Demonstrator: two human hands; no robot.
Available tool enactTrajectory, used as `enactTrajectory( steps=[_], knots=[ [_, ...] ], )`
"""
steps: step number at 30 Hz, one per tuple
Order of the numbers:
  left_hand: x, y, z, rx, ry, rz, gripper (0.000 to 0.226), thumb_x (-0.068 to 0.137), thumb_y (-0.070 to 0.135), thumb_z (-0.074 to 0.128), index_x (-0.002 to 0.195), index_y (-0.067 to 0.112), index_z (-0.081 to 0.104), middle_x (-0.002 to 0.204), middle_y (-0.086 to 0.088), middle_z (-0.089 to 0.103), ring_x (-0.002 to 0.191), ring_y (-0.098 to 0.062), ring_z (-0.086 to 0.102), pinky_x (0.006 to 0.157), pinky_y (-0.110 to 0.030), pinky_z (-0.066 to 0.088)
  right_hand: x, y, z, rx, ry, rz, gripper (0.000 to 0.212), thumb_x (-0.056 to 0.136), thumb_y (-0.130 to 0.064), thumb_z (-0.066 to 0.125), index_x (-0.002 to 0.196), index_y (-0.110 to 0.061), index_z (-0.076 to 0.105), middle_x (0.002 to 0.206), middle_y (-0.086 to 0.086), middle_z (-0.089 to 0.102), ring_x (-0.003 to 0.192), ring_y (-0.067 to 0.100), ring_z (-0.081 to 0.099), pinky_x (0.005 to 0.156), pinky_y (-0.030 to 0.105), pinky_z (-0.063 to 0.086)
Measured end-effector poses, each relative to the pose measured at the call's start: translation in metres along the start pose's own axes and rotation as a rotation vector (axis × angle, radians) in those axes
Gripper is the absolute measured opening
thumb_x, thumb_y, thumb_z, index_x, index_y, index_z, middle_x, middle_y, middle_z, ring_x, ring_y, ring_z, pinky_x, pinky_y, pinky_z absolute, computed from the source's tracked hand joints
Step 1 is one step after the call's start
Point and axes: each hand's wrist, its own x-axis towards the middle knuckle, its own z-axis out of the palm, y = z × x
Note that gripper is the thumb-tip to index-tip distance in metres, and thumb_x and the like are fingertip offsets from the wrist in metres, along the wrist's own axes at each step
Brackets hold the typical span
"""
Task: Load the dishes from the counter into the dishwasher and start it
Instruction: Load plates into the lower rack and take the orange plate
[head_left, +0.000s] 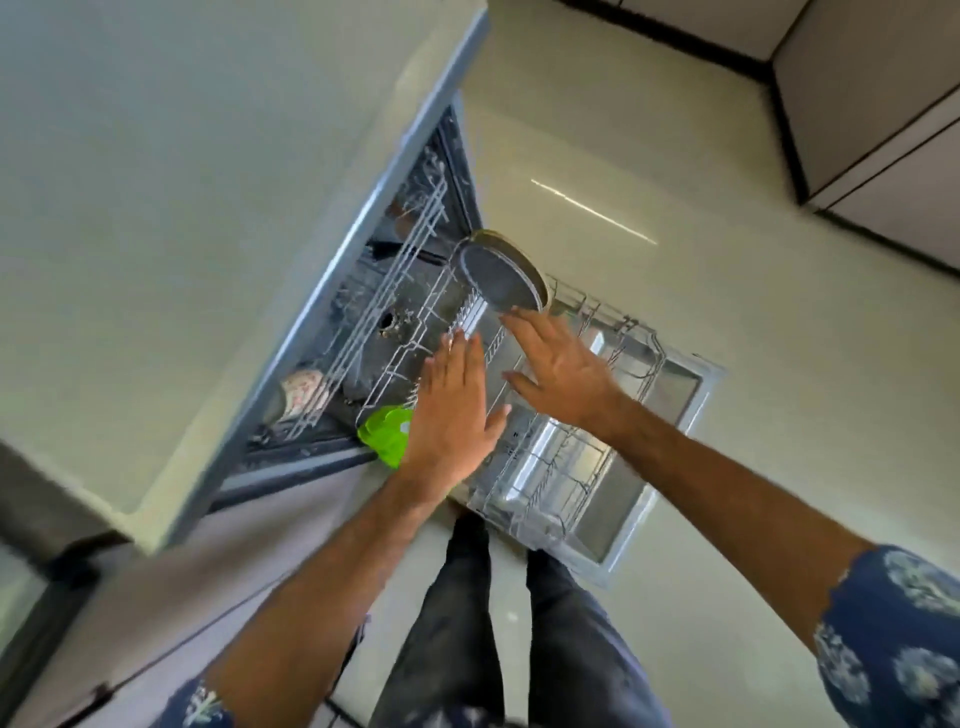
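Both hands flat, fingers straight, gripping nothing: left hand (457, 410), right hand (558, 366) mid-frame over lower rack (561, 467). Steel plate (501, 275) leans; seat upright between tines.

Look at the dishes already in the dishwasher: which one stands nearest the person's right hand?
The round steel plate, standing on edge in the pulled-out lower rack; the right hand has its fingertips almost on its rim. The green item sits by the left hand, and the patterned dish lies deeper inside.
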Motion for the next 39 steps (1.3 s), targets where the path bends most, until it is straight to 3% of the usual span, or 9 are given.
enactTrajectory(
  steps=[4,8,16,20,26,30,34,37,39],
  knots=[
    [-0.072,-0.007,-0.067,-0.020,0.141,0.015,0.087,0.098,0.054,0.035,0.157,0.008,-0.009,0.166,-0.014,-0.012,0.154,-0.028,-0.009,0.125,-0.044,0.004,-0.029,-0.062,-0.040,0.011,0.022,-0.126,0.075,0.087,-0.029,0.071,0.148,-0.005,0.036,0.151,0.019,0.039,0.137,0.036,0.041,0.111,0.049,0.039],
    [-0.143,-0.047,-0.100,-0.004,0.329,-0.020,0.082,0.098,0.049,0.043,0.158,0.005,0.009,0.166,-0.015,0.005,0.154,-0.028,0.003,0.125,-0.046,0.013,-0.026,-0.131,-0.066,0.024,0.046,-0.277,0.072,0.091,-0.033,0.064,0.151,-0.008,0.033,0.154,0.016,0.035,0.141,0.035,0.035,0.114,0.050,0.035],
    [-0.280,-0.220,-0.103,-0.035,0.442,-0.498,0.076,0.093,0.047,0.040,0.157,0.011,0.021,0.166,-0.009,0.015,0.154,-0.026,0.012,0.122,-0.052,0.021,0.039,-0.303,-0.042,-0.009,-0.042,-0.572,0.061,0.093,-0.029,0.062,0.147,-0.010,0.041,0.154,0.015,0.036,0.137,0.034,0.040,0.112,0.044,0.037],
    [-0.331,-0.313,-0.094,-0.030,0.391,-0.680,0.074,0.095,0.051,0.030,0.154,0.005,0.028,0.162,-0.017,0.022,0.151,-0.033,0.020,0.119,-0.054,0.027,0.072,-0.394,-0.004,-0.011,-0.142,-0.632,0.059,0.093,-0.024,0.062,0.146,-0.011,0.041,0.155,0.013,0.034,0.137,0.033,0.039,0.112,0.043,0.036],
    [-0.352,-0.397,-0.067,-0.078,0.326,-0.660,0.082,0.098,0.065,0.007,0.159,0.011,0.016,0.167,-0.008,0.009,0.154,-0.024,0.004,0.122,-0.055,0.018,0.140,-0.499,0.051,0.109,-0.284,-0.421,0.061,0.096,-0.028,0.059,0.149,-0.015,0.035,0.150,0.009,0.036,0.136,0.025,0.042,0.111,0.040,0.039],
    [-0.352,-0.401,-0.058,-0.052,0.402,-0.618,0.073,0.101,0.060,0.020,0.159,0.015,0.013,0.167,-0.005,0.006,0.154,-0.019,-0.003,0.124,-0.052,0.010,0.186,-0.544,0.072,0.259,-0.309,-0.198,0.068,0.092,-0.024,0.061,0.152,-0.019,0.028,0.144,0.014,0.044,0.129,0.029,0.049,0.102,0.039,0.045],
    [-0.354,-0.403,-0.057,-0.076,0.442,-0.609,0.071,0.102,0.058,0.025,0.159,0.017,0.015,0.167,-0.003,0.007,0.155,-0.018,-0.001,0.124,-0.051,0.009,0.224,-0.562,0.091,0.150,-0.335,-0.172,0.069,0.097,-0.027,0.057,0.157,-0.027,0.022,0.145,0.019,0.044,0.128,0.035,0.049,0.103,0.042,0.044],
    [-0.354,-0.403,-0.055,-0.099,0.454,-0.600,0.070,0.102,0.056,0.027,0.159,0.018,0.014,0.168,-0.003,0.007,0.155,-0.017,-0.001,0.124,-0.050,0.009,0.239,-0.569,0.101,0.287,-0.377,-0.021,0.065,0.098,-0.025,0.057,0.155,-0.020,0.028,0.142,0.011,0.046,0.109,0.025,0.055,0.081,0.033,0.056],
    [-0.354,-0.404,-0.054,-0.106,0.459,-0.598,0.069,0.102,0.055,0.029,0.159,0.018,0.014,0.168,-0.002,0.007,0.155,-0.017,-0.001,0.124,-0.050,0.009,0.243,-0.571,0.105,0.431,-0.357,0.086,0.058,0.097,-0.021,0.058,0.151,-0.015,0.037,0.141,0.008,0.047,0.110,0.022,0.053,0.087,0.033,0.054]
  ],
)
